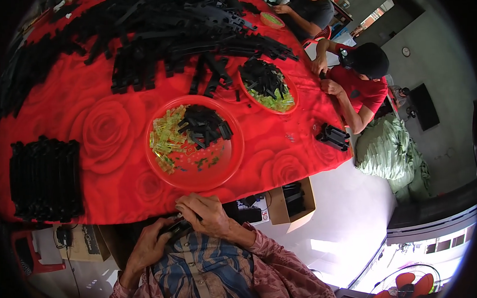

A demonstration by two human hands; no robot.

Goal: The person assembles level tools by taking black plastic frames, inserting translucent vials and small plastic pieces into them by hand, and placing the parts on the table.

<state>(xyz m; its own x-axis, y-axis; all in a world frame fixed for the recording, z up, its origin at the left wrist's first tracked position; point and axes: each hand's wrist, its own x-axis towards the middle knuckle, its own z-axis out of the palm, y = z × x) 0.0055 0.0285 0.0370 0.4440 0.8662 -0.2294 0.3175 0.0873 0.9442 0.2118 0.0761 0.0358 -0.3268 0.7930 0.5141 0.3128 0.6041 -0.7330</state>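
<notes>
Close to my body, just off the table's front edge, both hands are closed on one black plastic part (179, 226). My left hand (148, 246) grips its left end. Over its right end, the fingers of my right hand (203, 213) are pinched together; anything small between them is hidden. Beyond my hands stands a red round basin (230, 168). Inside it lie clear yellowish plastic pieces (166, 135) on the left and short black pieces (204, 126) on the right.
The table has a red rose-patterned cloth (107, 128). Long black parts (153, 35) are heaped at the back; a neat stack (45, 178) stands left. A second red basin (292, 101) is further right. A co-worker (360, 77) sits at the right edge, another behind. An open carton (294, 202) stands below.
</notes>
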